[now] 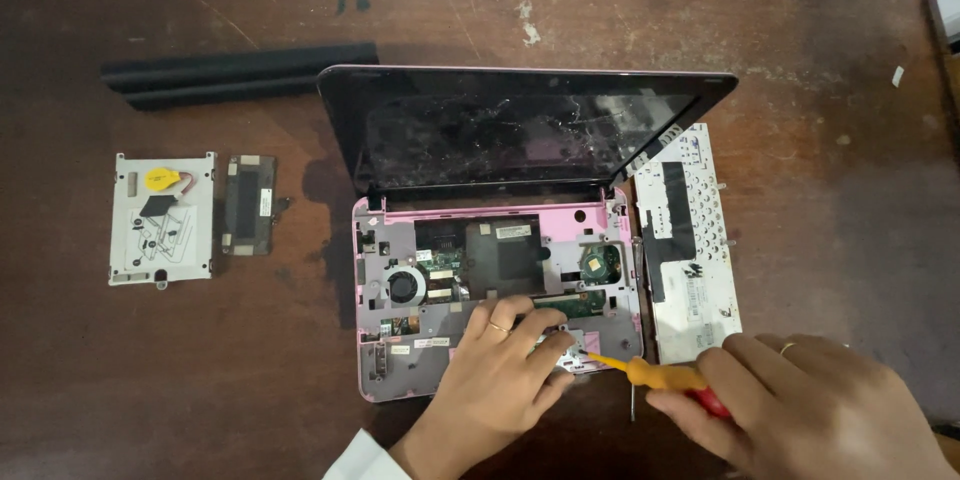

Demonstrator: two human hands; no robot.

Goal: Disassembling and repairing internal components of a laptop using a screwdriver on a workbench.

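Head view: left hand (500,365) lay spread, fingers pressed flat on front edge of opened pink laptop base with exposed boards and fan (400,325). Right hand (800,400) gripped yellow-and-red-handled screwdriver (655,377), fist closed round handle, tip at front-right corner beside left fingertips. Risks: tip could slip, jab fingers or gouge green board. Detached white keyboard panel (690,240) lay just right, near table edge side; elbow knock could shift it.

A repair bench — worn wooden table (150,360), opened laptop (495,270) with parts (162,218) laid out, a screwdriver (660,377) at work.
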